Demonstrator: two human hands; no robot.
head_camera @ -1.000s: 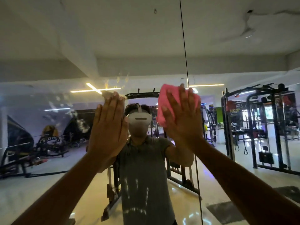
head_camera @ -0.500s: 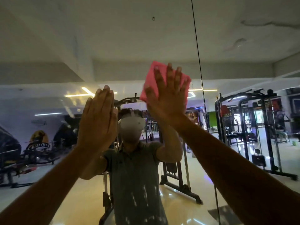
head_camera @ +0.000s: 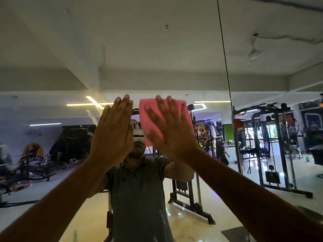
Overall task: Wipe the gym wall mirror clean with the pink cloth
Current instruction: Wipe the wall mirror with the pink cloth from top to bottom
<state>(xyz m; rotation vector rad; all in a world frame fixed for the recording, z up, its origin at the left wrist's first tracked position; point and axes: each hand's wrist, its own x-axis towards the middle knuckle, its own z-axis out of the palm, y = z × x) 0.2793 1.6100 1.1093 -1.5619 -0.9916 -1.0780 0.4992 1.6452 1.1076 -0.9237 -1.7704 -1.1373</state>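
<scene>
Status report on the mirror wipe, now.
Right hand flat, pressing pink cloth on mirror. Left hand open, fingers straight, at the glass. Nothing in the way.

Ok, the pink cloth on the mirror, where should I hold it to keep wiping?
Keep the right hand flat on the cloth, fingers spread, pressing straight in from the front. It lies flat against the mirror, so there's probably no edge to pinch.

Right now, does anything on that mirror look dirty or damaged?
Faint smears show low on the mirror, over the reflected shirt. The right hand presses the cloth higher up. No cracks visible.
</scene>
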